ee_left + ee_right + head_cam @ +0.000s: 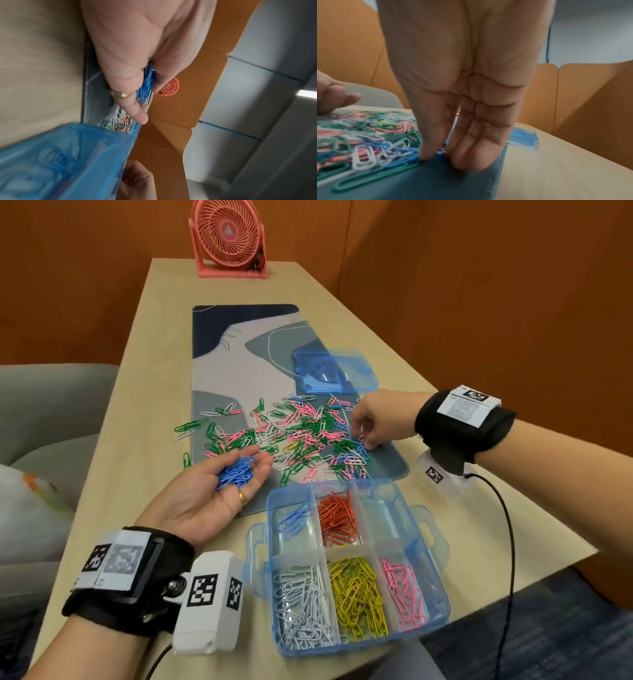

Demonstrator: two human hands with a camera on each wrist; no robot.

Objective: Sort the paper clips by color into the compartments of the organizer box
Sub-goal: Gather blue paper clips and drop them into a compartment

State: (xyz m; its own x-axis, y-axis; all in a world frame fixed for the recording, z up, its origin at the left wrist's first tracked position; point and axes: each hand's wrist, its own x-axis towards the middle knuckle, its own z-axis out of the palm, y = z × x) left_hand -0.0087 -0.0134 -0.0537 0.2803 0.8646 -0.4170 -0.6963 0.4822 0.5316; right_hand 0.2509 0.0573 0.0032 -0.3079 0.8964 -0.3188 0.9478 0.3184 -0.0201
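My left hand (239,474) lies palm up over the mat's near left part, a bunch of blue paper clips (238,470) resting in its relaxed fingers; the left wrist view shows the same blue clips (145,83) there. My right hand (363,436) reaches down at the right edge of the mixed clip pile (294,433), thumb and fingers pinching a blue clip (441,153) on the mat. The blue organizer box (270,518) stands open near the front edge. It holds blue clips (293,518), red (337,518), white (301,607), yellow (356,594) and pink (404,594); its far right compartment has none.
The patterned mat (222,364) runs down the middle of the tan table (154,371). The box's blue lid (334,371) lies behind the pile. A pink fan (229,237) stands at the far end. A black cable (507,525) hangs from my right wrist.
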